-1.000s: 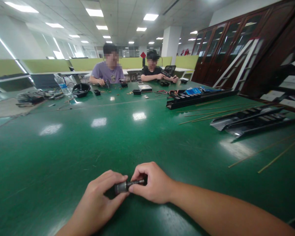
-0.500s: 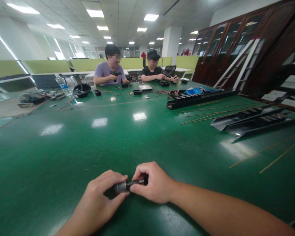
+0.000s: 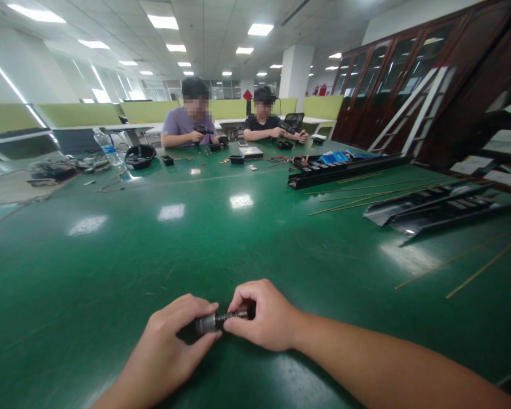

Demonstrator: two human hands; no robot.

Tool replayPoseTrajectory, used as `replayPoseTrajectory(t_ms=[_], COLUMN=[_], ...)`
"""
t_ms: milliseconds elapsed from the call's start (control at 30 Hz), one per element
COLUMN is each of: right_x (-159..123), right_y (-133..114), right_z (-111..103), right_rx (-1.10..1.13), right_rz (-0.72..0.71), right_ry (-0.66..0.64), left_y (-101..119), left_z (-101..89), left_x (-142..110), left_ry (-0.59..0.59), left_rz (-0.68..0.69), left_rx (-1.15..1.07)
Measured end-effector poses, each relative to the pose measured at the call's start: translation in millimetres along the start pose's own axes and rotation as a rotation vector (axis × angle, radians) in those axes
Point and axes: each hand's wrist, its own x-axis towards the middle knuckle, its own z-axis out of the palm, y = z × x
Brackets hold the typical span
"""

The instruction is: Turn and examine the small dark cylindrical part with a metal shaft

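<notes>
We hold one stepped metal cylinder (image 3: 208, 324) just over the green surface (image 3: 111, 267). Our left hand (image 3: 166, 335) curls closed around its thick end, and our right hand (image 3: 262, 315) pinches its narrow shaft. Far beyond the cylinder sit two people, a person in a lilac T-shirt (image 3: 183, 128) and a person in a black T-shirt (image 3: 259, 128). Off to its far right lie two black metal channels (image 3: 349, 171) (image 3: 434, 207) and several thin rods (image 3: 366, 196).

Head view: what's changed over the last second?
The metal part shifted slightly left, still pinched between the left hand and right hand. The co-worker in lilac raised a black tool from table level to chest height. Things on the table stayed put.
</notes>
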Motion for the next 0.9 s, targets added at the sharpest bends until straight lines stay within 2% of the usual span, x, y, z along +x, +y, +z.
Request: replayPoseTrajectory(t_ms=[900], right_x=[0.2], right_y=[-0.7], right_z=[-0.3], right_rx=[0.045], right_rz=[0.045], right_ry=[-0.029], left_y=[3.3], left_z=[-6.4], left_x=[3.2], left_ry=[0.013], left_rz=[0.038], left_rx=[0.016])
